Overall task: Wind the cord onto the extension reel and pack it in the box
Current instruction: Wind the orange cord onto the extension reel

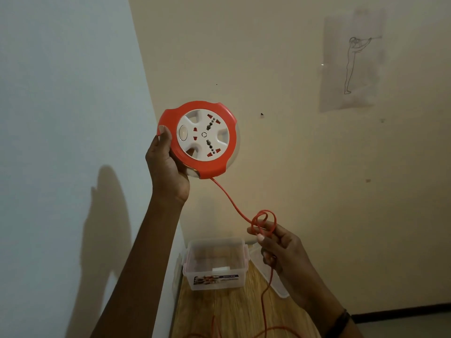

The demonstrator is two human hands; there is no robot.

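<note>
My left hand (pixel 167 167) holds up a round orange and white extension reel (pixel 201 139) by its left rim, socket face toward me, high in front of the wall. An orange cord (pixel 228 200) leaves the reel's bottom edge and runs down right to my right hand (pixel 280 250), which pinches it where it forms a small tangled loop (pixel 263 222). From there the cord hangs down past my palm onto the wooden table (pixel 234 313). A clear plastic box (pixel 216 264) stands open on the table below, between my arms.
The box's clear lid (pixel 271 274) leans at its right, partly behind my right hand. More loose orange cord lies on the table near the bottom edge. A paper drawing (pixel 351 62) is taped to the wall at upper right. A wall corner runs down at the left.
</note>
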